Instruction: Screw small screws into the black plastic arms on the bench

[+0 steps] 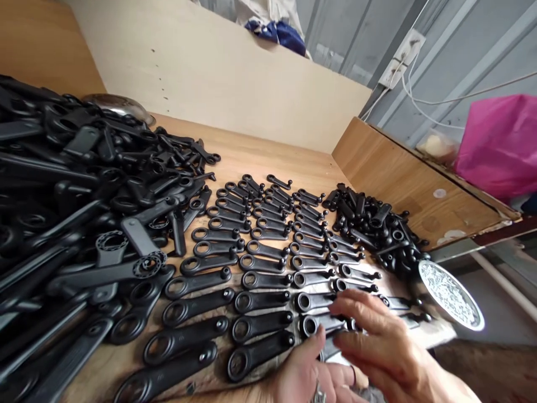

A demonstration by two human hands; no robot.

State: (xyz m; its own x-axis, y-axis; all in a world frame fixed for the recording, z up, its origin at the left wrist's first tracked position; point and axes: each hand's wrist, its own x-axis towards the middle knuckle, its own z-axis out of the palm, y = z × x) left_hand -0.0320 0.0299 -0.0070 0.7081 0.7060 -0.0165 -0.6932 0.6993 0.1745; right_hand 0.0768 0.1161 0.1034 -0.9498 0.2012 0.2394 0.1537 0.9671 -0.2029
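left grip (300, 375) cradles metal bits (319, 394), partly cut off below

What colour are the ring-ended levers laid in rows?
The levers are black, clearest in the head view.

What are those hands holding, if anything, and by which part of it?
The left hand cups small metal pieces in its palm, too small to tell by which part. Whether the right hand holds anything cannot be told.

Black ring-ended levers (268, 301) lie in 4 rough columns, rings facing left.
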